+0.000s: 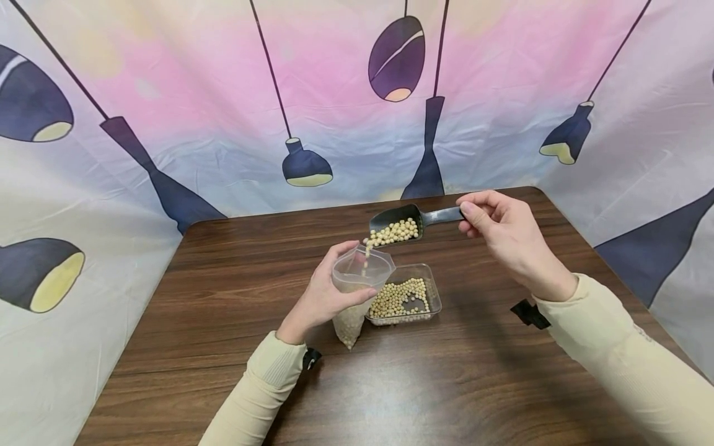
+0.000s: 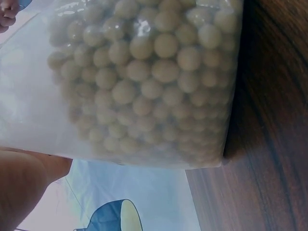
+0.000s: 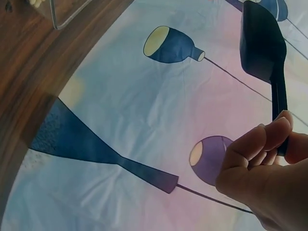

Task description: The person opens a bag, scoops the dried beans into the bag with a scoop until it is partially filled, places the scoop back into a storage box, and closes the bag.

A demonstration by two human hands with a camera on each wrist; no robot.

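Note:
My right hand (image 1: 502, 232) pinches the handle of a black scoop (image 1: 398, 214) that holds a heap of soybeans (image 1: 395, 232). The scoop is tilted to the left, and a thin stream of beans falls from its lip. Below it, a translucent plastic bag (image 1: 362, 269) stands with its mouth spread wide. My left hand (image 1: 329, 291) grips this bag near the top, fingers behind and thumb in front. Pale beans fill the bag's lower part (image 2: 144, 86) in the left wrist view. From the right wrist view, the scoop's dark underside (image 3: 262, 43) shows above my curled fingers (image 3: 250, 147).
A clear plastic tray (image 1: 435, 294) with more soybeans stands on the brown wooden table (image 1: 251, 266), just right of and partly behind the bag. Hanging cloth (image 1: 223, 93) printed with lamps encloses the table's back and sides.

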